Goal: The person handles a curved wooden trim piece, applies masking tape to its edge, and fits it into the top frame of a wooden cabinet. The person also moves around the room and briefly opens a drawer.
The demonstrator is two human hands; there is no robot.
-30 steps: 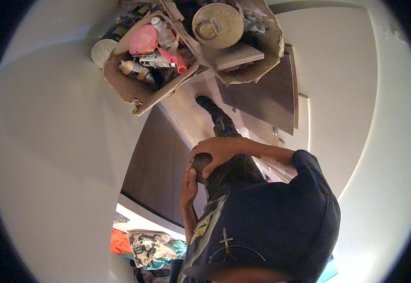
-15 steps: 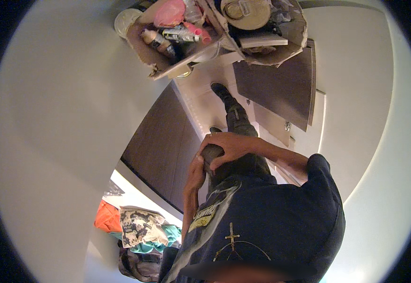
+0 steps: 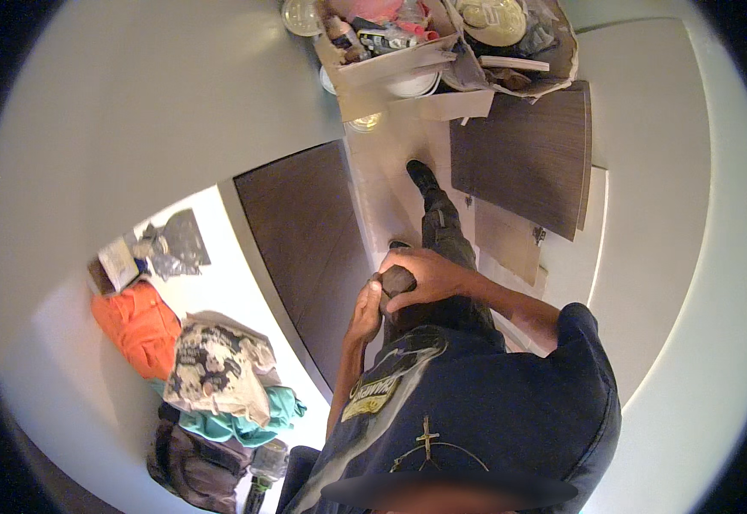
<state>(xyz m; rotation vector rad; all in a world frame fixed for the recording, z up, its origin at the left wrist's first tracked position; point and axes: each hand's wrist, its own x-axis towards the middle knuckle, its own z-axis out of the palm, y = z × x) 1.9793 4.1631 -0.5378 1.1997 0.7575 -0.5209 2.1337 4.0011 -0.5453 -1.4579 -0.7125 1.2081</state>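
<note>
In front of my thighs both hands are together around a dark grey-brown piece with a rounded end (image 3: 398, 281); its exact kind does not show. My right hand (image 3: 429, 278) wraps over it from the right, thumb below and fingers across the far side. Against its left side presses my left hand (image 3: 366, 313), with the thumb pointing up along it and the other fingers mostly hidden.
Beyond my feet stand cardboard boxes (image 3: 416, 73) with cans, bottles and tubes. Dark wood-look panels (image 3: 523, 154) lean at right; a dark brown door-like panel (image 3: 301, 214) is at left. On a white surface lie orange cloth (image 3: 138, 321), a patterned bag (image 3: 219, 368) and a dark bag (image 3: 194, 463).
My view has shifted, so more of the white surface with cloths and bags shows at left. Both hands stay on the dark piece, which now shows its rounded end more.
</note>
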